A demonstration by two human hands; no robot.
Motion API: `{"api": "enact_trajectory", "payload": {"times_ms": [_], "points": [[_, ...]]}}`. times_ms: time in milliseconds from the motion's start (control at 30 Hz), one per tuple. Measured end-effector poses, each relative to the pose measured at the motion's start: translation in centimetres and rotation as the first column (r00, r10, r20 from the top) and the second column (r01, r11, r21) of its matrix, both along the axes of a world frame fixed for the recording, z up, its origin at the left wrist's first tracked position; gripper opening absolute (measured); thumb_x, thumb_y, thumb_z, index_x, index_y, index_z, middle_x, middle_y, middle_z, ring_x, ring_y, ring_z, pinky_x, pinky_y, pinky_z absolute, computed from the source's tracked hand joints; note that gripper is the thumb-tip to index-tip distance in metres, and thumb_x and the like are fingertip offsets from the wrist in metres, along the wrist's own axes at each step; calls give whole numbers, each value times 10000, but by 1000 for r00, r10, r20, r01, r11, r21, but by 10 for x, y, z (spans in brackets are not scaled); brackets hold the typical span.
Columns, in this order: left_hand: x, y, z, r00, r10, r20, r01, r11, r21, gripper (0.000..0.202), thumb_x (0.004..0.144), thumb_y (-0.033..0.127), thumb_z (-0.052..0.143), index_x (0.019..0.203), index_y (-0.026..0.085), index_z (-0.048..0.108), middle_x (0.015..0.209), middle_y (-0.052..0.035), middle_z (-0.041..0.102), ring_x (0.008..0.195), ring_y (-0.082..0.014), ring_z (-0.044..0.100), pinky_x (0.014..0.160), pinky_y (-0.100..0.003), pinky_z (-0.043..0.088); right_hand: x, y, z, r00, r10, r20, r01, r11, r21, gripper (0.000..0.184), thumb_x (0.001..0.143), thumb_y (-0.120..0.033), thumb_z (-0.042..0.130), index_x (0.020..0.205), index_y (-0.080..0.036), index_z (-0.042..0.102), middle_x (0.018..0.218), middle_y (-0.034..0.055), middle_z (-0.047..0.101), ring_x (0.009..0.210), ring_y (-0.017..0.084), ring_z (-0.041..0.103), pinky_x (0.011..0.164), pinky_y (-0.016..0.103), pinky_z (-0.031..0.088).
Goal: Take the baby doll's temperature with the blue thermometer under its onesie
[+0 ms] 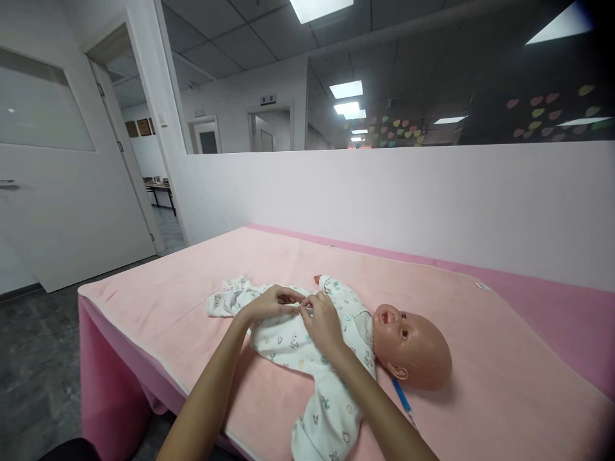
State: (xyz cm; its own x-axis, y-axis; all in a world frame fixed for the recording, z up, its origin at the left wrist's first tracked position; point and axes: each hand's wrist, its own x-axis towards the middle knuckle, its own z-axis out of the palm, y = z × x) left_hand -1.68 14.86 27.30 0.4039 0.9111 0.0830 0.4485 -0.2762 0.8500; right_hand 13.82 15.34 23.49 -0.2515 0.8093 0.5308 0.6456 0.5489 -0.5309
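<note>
A baby doll (413,346) lies on its back with its head to the right. It wears a white printed baby romper (288,346) with small coloured figures. My left hand (276,302) and my right hand (323,323) meet over the middle of the romper's front. Fingers of both hands pinch the cloth along its front opening, fingertips nearly touching. Whatever fastener lies between them is hidden. One romper sleeve (327,416) stretches toward me, partly under my right forearm. The doll's other small hand (317,279) pokes out at the far side.
A pink padded sheet (192,275) covers the table under the doll. Beside the doll's head lies a blue pen-like stick (401,394), partly behind my right forearm. A white wall (408,198) with a window runs behind the table. A door (62,173) stands at the left.
</note>
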Motion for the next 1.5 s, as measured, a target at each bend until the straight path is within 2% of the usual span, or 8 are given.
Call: {"api": "enact_trajectory", "payload": {"times_ms": [167, 367, 567, 767, 933, 1100, 1500], "points": [[1, 3, -5, 999, 12, -47, -8, 998, 68, 300, 681, 231, 523, 961, 172, 614, 943, -34, 622, 860, -144, 546, 758, -237, 427, 0, 0, -3, 999, -31, 17, 31, 1000, 3, 155, 817, -219, 392, 723, -188, 510, 692, 18, 539, 709, 139, 499, 623, 234, 351], [0, 5, -7, 994, -10, -113, 28, 988, 154, 255, 678, 223, 522, 903, 167, 629, 904, -30, 628, 827, -136, 553, 752, -234, 431, 0, 1, -3, 996, -61, 69, 62, 998, -11, 135, 803, -225, 432, 722, -184, 532, 663, 26, 557, 644, 130, 514, 573, 221, 335], [-1, 3, -8, 992, 103, -67, -89, 980, 177, 191, 639, 268, 566, 780, 140, 587, 851, -34, 594, 767, -124, 551, 720, -242, 454, 0, -1, -2, 996, -54, 72, 53, 998, 18, 146, 802, -218, 425, 702, -181, 525, 659, 24, 548, 661, 130, 507, 585, 220, 340], [-1, 3, -10, 987, 102, -125, -78, 979, 186, 204, 639, 239, 538, 814, 150, 593, 898, -40, 575, 800, -130, 543, 738, -245, 443, 0, 0, -2, 997, -42, 66, 40, 999, 28, 141, 804, -213, 424, 699, -183, 513, 667, 23, 541, 680, 133, 500, 598, 222, 344], [0, 1, -9, 994, 59, -93, -47, 991, 123, 219, 664, 210, 483, 855, 153, 576, 861, -30, 591, 811, -136, 540, 754, -253, 433, 0, -1, -2, 997, -33, 63, 31, 999, 31, 163, 822, -223, 398, 703, -183, 502, 669, 23, 539, 675, 134, 498, 597, 225, 343], [1, 0, -7, 994, 74, -75, -67, 994, 92, 231, 664, 212, 474, 861, 138, 569, 882, -45, 594, 822, -149, 541, 750, -262, 437, -1, -2, -2, 997, -39, 63, 37, 999, 38, 183, 839, -235, 371, 720, -184, 501, 674, 23, 541, 679, 135, 500, 598, 228, 341], [1, 4, -13, 989, 91, -118, -71, 983, 168, 210, 653, 181, 465, 826, 149, 581, 853, -24, 591, 806, -137, 524, 746, -244, 414, -2, 0, -5, 994, -56, 98, 49, 997, 67, 162, 834, -230, 380, 726, -187, 493, 676, 22, 532, 691, 143, 491, 601, 233, 330]]}}
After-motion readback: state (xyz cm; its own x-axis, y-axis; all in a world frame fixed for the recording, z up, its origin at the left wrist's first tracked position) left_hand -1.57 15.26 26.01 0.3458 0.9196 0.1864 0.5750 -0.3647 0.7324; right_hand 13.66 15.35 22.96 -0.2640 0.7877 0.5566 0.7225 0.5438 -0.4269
